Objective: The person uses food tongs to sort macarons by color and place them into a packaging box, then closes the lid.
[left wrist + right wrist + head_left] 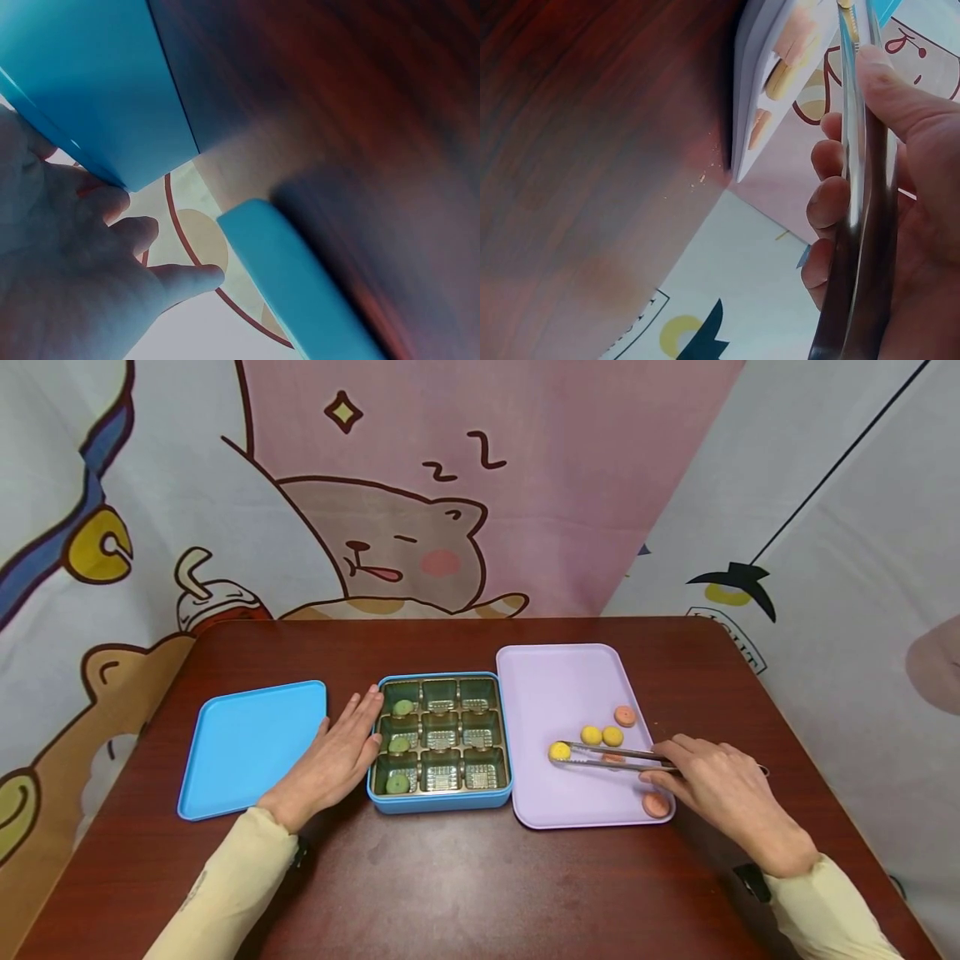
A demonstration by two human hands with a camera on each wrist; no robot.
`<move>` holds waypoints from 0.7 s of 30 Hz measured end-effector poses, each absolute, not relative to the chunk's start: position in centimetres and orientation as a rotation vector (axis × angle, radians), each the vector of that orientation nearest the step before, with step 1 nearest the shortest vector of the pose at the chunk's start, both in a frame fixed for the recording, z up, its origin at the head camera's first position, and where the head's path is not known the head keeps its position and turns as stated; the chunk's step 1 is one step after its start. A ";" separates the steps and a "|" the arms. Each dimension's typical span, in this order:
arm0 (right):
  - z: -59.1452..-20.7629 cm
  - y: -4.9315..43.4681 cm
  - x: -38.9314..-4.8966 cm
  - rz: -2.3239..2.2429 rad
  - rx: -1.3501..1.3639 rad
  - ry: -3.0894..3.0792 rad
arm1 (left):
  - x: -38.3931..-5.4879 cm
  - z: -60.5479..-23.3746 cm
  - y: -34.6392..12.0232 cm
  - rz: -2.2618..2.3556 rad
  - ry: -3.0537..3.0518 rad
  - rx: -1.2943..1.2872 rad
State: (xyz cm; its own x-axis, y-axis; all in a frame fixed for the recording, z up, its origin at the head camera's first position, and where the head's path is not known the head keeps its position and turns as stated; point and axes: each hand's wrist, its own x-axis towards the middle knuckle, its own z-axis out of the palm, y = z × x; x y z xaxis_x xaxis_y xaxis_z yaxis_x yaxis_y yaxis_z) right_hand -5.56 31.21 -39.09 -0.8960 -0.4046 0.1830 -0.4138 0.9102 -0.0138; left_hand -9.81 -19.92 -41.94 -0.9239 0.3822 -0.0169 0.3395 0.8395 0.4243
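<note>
Lilac rectangular tray [555,693]: right of frame centre.
Blue rectangular nine-compartment box [442,804]: frame centre.
Right hand [723,789]: lower right, grasping slim silver metal tongs [871,225].
Left hand [333,764]: straight fingers touching the box's left edge.
Round yellow piece [558,751]: between tong tips, right of frame centre.

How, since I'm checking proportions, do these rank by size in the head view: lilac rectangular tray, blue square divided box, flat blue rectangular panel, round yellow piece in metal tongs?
1. Lilac tray
2. Divided box and flat panel: too alike to rank; left hand covers part of the latter
3. Yellow piece
</note>
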 end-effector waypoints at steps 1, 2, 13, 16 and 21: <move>-39.0 31.2 -5.6 0.083 0.622 -2.894 | -9.8 -41.9 -19.9 0.645 2.915 0.572; -38.9 31.2 -5.6 0.091 0.622 -2.890 | -9.8 -41.9 -20.0 0.645 2.914 0.572; -37.7 30.1 -6.4 0.156 0.688 -2.753 | -9.7 -41.9 -20.0 0.638 2.918 0.572; -37.3 29.5 -6.7 0.169 0.687 -2.742 | -9.7 -41.9 -19.9 0.640 2.916 0.571; -36.6 28.3 -7.3 0.187 0.678 -2.748 | -9.8 -41.9 -20.0 0.637 2.916 0.573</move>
State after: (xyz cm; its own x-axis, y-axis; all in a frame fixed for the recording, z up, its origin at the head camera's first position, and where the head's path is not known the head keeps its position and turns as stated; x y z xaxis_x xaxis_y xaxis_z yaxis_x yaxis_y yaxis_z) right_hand -7.34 28.30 -36.64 -0.8423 -0.4324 0.3217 -0.4720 0.8800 -0.0530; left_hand -9.80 -19.95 -41.94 -0.9239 0.3821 -0.0198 0.3391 0.8416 0.4203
